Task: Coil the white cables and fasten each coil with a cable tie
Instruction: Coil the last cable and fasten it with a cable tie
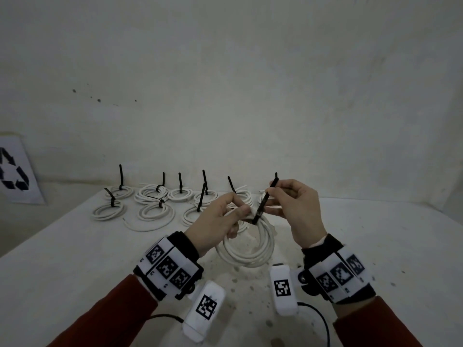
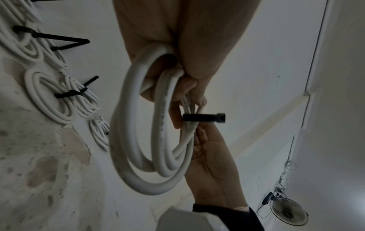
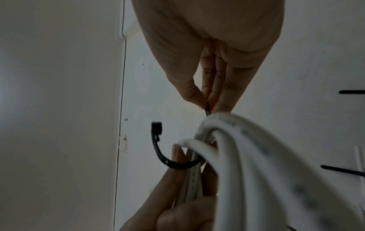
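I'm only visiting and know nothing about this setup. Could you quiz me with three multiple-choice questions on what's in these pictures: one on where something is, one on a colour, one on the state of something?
1. Where do the finished coils lie?
A. In rows at the far side of the table, near the wall
B. In a box on the floor
C. Over the person's arm

2. What colour is the cable tie being fitted?
A. Red
B. White
C. Black

3. How is that tie now?
A. Locked tight and trimmed
B. Bent round the coil in hand, its head free
C. Lying flat on the table

Answers: 1 A, the head view shows them tied beyond the hands. 2 C, it is dark against the white cable. 3 B, the left hand grips the coil, the right hand pinches the strap, and the right wrist view shows the head unthreaded.
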A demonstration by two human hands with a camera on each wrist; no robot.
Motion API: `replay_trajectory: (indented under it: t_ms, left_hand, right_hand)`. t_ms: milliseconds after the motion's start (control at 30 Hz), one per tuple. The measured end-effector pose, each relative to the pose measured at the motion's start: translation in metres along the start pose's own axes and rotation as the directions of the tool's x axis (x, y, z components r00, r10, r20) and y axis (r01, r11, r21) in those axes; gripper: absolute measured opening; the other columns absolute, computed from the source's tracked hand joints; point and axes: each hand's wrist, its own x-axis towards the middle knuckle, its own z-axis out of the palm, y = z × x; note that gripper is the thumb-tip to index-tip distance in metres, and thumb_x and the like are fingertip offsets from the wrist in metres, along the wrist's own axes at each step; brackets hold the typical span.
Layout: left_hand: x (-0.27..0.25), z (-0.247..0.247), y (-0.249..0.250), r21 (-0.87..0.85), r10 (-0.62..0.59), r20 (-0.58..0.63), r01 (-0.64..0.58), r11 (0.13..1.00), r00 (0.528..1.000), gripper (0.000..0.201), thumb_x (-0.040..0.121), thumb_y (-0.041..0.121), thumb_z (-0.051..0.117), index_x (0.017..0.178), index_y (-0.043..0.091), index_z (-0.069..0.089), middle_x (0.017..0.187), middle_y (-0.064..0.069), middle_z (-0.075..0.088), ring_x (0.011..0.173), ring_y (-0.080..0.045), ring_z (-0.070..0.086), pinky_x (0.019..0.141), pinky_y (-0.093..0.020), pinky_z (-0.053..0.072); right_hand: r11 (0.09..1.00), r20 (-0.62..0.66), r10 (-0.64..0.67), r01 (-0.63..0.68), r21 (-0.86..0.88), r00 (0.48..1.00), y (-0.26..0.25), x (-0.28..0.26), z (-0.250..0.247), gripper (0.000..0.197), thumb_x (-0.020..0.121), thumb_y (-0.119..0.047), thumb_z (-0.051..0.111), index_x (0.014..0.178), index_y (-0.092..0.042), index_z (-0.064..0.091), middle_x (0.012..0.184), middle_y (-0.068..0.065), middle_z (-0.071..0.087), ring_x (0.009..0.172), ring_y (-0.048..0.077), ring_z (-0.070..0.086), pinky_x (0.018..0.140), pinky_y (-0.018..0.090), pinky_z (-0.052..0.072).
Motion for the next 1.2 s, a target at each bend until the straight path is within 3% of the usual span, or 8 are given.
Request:
replay_trajectory:
  t_ms: [233, 467, 567, 633, 733, 933, 1067, 1200]
  left_hand:
    - [0.000, 0.007, -0.007, -0.066, -0.093, -0.028, 0.091, 0.994, 0.995, 0.014, 0.097, 0.013, 0.048, 0.085, 0.009, 0.043, 0.055, 0.002, 0.032, 0.041, -0.008, 0.024, 0.044, -0.021, 0.024]
    - [0.000, 0.009, -0.013, -0.023, -0.107, -0.031, 0.106, 0.994, 0.994, 0.020, 0.098, 0.021, 0.047, 0.083, 0.012, 0.039, 0.071, -0.015, 0.043, 0.041, -0.009, 0.021, 0.047, -0.025, 0.022]
    - [-0.003, 0.012, -0.010, -0.023, -0.083, -0.014, 0.083, 0.996, 0.996, 0.033, 0.093, 0.035, 0.049, 0.086, 0.006, 0.036, 0.066, -0.014, 0.040, 0.041, -0.010, 0.020, 0.048, -0.027, 0.021]
    - [-0.005, 0.013, -0.008, -0.020, -0.065, 0.016, 0.065, 0.998, 0.998, 0.039, 0.084, 0.042, 0.052, 0.085, 0.006, 0.035, 0.062, -0.007, 0.058, 0.041, -0.010, 0.021, 0.047, -0.027, 0.024]
    - [-0.006, 0.014, -0.007, 0.023, -0.051, 0.010, 0.051, 0.998, 0.999, 0.030, 0.086, 0.032, 0.058, 0.081, 0.010, 0.038, 0.060, 0.002, 0.064, 0.041, -0.009, 0.025, 0.044, -0.023, 0.027]
    - [-0.002, 0.004, -0.002, -0.020, -0.003, -0.061, 0.002, 1.000, 0.998, 0.030, 0.076, 0.037, 0.064, 0.074, 0.012, 0.048, 0.064, -0.016, 0.054, 0.041, -0.008, 0.027, 0.042, -0.020, 0.027]
    - [0.000, 0.000, 0.008, 0.002, 0.049, -0.064, -0.049, 0.999, 0.997, 0.024, 0.080, 0.029, 0.060, 0.076, 0.009, 0.049, 0.045, 0.009, 0.050, 0.040, -0.007, 0.028, 0.044, -0.021, 0.026]
    - [-0.001, 0.003, 0.013, -0.013, 0.058, -0.039, -0.058, 0.998, 0.998, 0.022, 0.081, 0.025, 0.060, 0.077, 0.007, 0.049, 0.047, 0.008, 0.054, 0.042, -0.007, 0.025, 0.045, -0.022, 0.024]
  right_hand:
    - [0.987, 0.001, 0.161, -0.161, -0.021, 0.987, 0.015, 0.003, 0.001, 0.005, 0.085, 0.004, 0.060, 0.090, 0.003, 0.059, 0.075, 0.016, 0.063, 0.044, 0.018, 0.060, 0.045, 0.026, 0.052]
    - [0.972, -0.038, 0.227, -0.229, -0.055, 0.973, 0.036, 0.009, -0.001, 0.011, 0.084, 0.004, 0.063, 0.094, 0.007, 0.059, 0.084, 0.023, 0.061, 0.049, 0.027, 0.064, 0.046, 0.029, 0.052]
    - [0.970, -0.028, 0.238, -0.238, -0.038, 0.971, 0.037, 0.010, -0.001, 0.009, 0.084, 0.007, 0.061, 0.091, 0.004, 0.058, 0.083, 0.023, 0.060, 0.046, 0.027, 0.063, 0.044, 0.026, 0.050]
    - [0.969, -0.030, 0.240, -0.241, -0.048, 0.970, 0.038, 0.010, -0.002, 0.008, 0.083, 0.007, 0.061, 0.088, 0.003, 0.058, 0.081, 0.023, 0.060, 0.046, 0.026, 0.062, 0.044, 0.026, 0.050]
    - [0.974, -0.023, 0.219, -0.220, -0.055, 0.975, 0.035, 0.009, -0.003, 0.007, 0.082, 0.009, 0.061, 0.084, 0.002, 0.058, 0.075, 0.017, 0.059, 0.042, 0.019, 0.060, 0.043, 0.024, 0.049]
    - [0.973, 0.108, -0.131, 0.149, -0.175, 0.985, 0.020, 0.006, -0.007, 0.013, 0.082, 0.007, 0.067, 0.075, -0.003, 0.065, 0.065, 0.006, 0.063, 0.051, 0.018, 0.062, 0.054, 0.031, 0.057]
    - [0.731, 0.288, -0.441, 0.526, -0.434, 0.850, 0.015, 0.006, -0.010, 0.013, 0.079, 0.006, 0.071, 0.080, -0.006, 0.074, 0.076, 0.005, 0.065, 0.054, 0.012, 0.065, 0.056, 0.023, 0.055]
    - [0.583, 0.374, -0.567, 0.678, -0.447, 0.734, 0.013, 0.005, -0.008, 0.012, 0.076, 0.002, 0.075, 0.085, -0.006, 0.077, 0.076, -0.007, 0.061, 0.065, 0.008, 0.064, 0.057, 0.009, 0.048]
